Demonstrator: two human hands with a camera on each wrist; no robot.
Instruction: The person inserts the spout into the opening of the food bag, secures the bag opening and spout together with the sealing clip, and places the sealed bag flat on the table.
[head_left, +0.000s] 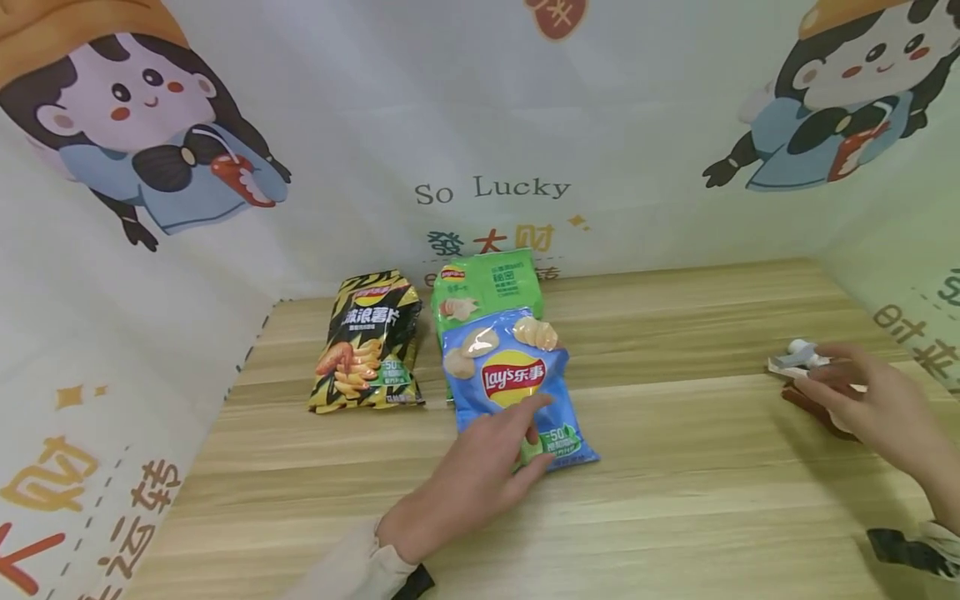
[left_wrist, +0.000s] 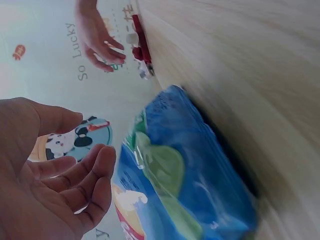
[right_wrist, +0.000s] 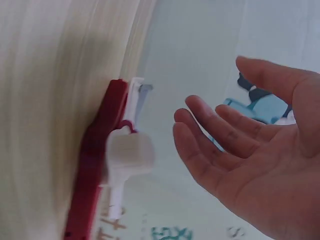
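Observation:
A blue Lay's chip bag (head_left: 480,342) lies on the wooden table, its top end over part of a green chip bag (head_left: 513,283). My left hand (head_left: 472,475) is over the blue bag's lower part, fingers loosely bent and holding nothing. In the left wrist view its fingertips look apart from the blue bag (left_wrist: 185,165). At the right, my right hand (head_left: 873,400) hovers by a dark red bar-shaped device (right_wrist: 97,155) with a white lever and a round white knob (right_wrist: 131,152). Its fingers are spread and gently curved, away from the device; the palm is bare.
A black and yellow chip bag (head_left: 367,333) lies left of the green one. A printed white cloth (head_left: 637,208) with cartoon figures encloses the back and sides of the wooden table (head_left: 675,517). Dark straps circle both wrists.

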